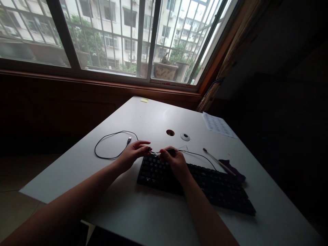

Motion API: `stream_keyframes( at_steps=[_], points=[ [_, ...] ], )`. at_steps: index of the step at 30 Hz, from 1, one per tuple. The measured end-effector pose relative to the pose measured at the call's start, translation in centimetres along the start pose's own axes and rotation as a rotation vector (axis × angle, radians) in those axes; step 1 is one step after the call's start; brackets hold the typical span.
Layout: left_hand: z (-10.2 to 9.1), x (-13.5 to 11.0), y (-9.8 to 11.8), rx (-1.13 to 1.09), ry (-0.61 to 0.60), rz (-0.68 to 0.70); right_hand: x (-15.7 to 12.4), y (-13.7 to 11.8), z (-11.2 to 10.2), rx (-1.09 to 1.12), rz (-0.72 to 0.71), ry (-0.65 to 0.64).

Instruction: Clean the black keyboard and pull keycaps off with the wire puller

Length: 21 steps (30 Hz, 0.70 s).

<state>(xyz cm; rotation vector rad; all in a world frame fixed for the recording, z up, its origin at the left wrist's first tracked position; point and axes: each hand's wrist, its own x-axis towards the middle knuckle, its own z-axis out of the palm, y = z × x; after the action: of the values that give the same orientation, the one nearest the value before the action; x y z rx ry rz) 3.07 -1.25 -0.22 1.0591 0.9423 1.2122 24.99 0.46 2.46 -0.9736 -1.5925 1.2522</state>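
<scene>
A black keyboard [215, 186] lies across the white desk [143, 212]. My left hand [133, 154] is at the keyboard's far left corner, fingers pinched on the end of a thin black cable [102, 157]. The cable loops to the left and ends in a USB plug [129, 139]. My right hand [174, 160] rests on the keyboard's back edge, fingers closed on a small connector that meets the left hand's cable end. A second thin cable [202, 156] runs right from that hand.
A round cable hole [170, 132] and its loose cap [185, 137] are just beyond my hands. A thin stick [217, 161] and a dark purple cloth [234, 169] lie right of the keyboard. A printed sheet [217, 125] sits at the far right. A barred window stands behind.
</scene>
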Motion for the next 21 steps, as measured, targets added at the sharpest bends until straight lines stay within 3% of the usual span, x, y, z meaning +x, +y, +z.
stream_keyframes(
  at_steps=[5, 10, 13, 14, 21],
  points=[
    [-1.9, 1.5, 1.1, 0.045, 0.035, 0.017, -1.0, -0.6, -3.0, -0.111, -0.008, 0.119],
    [-2.6, 3.8, 2.6, 0.338, 0.000, 0.036, -3.3, 0.2, -7.0, -0.271, 0.022, 0.225],
    [-2.7, 6.0, 2.4, 0.581, -0.037, 0.131, -4.5, 0.8, -8.8, -0.315, 0.065, 0.298],
    [-2.8, 6.9, 2.1, 0.717, -0.052, 0.199, -4.7, 1.0, -9.2, -0.330, 0.076, 0.312],
    [-4.2, 11.5, 0.4, 0.998, -0.048, 0.358, -5.2, 1.4, -10.1, -0.482, 0.026, 0.284]
  ],
)
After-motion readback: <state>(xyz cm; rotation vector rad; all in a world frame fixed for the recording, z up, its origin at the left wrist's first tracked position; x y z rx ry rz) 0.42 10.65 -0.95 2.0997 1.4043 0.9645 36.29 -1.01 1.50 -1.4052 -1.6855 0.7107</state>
